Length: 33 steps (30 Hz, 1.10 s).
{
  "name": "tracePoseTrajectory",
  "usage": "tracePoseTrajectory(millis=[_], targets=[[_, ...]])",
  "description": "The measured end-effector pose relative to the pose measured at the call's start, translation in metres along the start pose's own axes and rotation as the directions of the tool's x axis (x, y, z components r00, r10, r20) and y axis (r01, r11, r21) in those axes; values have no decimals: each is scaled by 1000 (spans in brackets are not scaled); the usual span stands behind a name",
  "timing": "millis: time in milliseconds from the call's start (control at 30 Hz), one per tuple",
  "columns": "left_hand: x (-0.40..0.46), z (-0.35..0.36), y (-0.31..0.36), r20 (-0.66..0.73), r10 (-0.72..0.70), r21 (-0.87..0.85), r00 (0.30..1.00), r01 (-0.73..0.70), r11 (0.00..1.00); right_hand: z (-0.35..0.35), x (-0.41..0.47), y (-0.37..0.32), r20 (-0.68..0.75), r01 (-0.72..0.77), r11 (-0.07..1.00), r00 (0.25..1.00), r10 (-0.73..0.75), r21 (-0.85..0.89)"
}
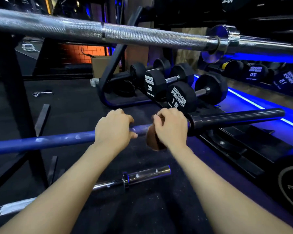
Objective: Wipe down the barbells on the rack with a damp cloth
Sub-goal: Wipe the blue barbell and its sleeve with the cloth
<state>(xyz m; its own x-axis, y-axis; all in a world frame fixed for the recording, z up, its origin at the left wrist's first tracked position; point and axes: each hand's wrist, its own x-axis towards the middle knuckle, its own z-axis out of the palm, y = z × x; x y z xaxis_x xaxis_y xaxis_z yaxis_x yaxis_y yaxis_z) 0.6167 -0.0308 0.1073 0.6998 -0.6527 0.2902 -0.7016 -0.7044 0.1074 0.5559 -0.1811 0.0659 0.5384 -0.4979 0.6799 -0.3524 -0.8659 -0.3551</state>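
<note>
We judge our left hand (114, 128) curls over the blue barbell (41, 142) to steady it on the rack, while our right hand (170, 128) pinches the brown cloth (153, 140) around the shaft beside the black sleeve (235, 118), for rubbing there.

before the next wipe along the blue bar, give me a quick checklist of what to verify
1. Cloth gripped by right hand: ok.
2. Cloth wrapped on blue barbell: ok, beside the black sleeve.
3. Left hand steadying the bar: ok, curled over the shaft.
4. Path leftward clear: not ok, left hand sits right beside the cloth.
5. Cloth dampness: cannot tell.
6. Chalky marks on shaft left of the hands: not ok, unwiped.
</note>
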Motion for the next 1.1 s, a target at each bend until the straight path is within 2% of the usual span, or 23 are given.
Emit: tracePoseTrajectory(millis=[100, 233, 367, 467, 533, 633, 700, 767, 833, 867, 933, 1000, 1100], targets=[[-2, -1, -7, 38, -30, -8, 999, 30, 1000, 5, -6, -30, 60, 113, 993, 992, -115, 40], [-4, -2, -5, 53, -25, -29, 998, 26, 999, -6, -3, -10, 217, 228, 974, 950, -225, 12], [-6, 0, -4, 25, -15, -23, 1000, 16, 1000, -12, 8, 21, 153, 88, 994, 985, -78, -62], [-6, 3, -6, 8, -8, -38, 1000, 8, 999, -2, 2, 6, 6, -36, 998, 999, 36, -54], [-4, 2, -7, 10, -8, -43, 1000, 9, 999, 5, -6, -13, -34, 12, 1000, 999, -12, -10], [-5, 1, -9, 20, -15, -48, 1000, 16, 999, -3, -6, -8, 139, 157, 987, 977, -159, 23], [-7, -2, -10, 11, -19, -59, 1000, 19, 998, -12, 1, 14, 193, 196, 980, 963, -190, -15], [-7, -1, -9, 12, -14, -64, 1000, 15, 998, -18, 4, 32, 153, 102, 994, 984, -96, -32], [-7, 1, -8, 7, -9, -58, 1000, 9, 998, -13, 1, 29, 46, -24, 1000, 999, 25, -18], [-6, 2, -7, 6, -10, -52, 1000, 10, 999, -8, -2, 18, -18, -44, 999, 999, 44, 2], [-5, 1, -6, 3, -12, -23, 1000, 12, 1000, 3, -12, -11, -67, 20, 997, 998, -16, 70], [-5, 1, -6, 11, -21, -5, 1000, 21, 1000, 8, -22, -30, -12, 126, 979, 992, -126, 158], [-7, -1, -6, 22, -26, -36, 999, 27, 999, -2, -17, -16, 133, 156, 966, 974, -186, 207]])
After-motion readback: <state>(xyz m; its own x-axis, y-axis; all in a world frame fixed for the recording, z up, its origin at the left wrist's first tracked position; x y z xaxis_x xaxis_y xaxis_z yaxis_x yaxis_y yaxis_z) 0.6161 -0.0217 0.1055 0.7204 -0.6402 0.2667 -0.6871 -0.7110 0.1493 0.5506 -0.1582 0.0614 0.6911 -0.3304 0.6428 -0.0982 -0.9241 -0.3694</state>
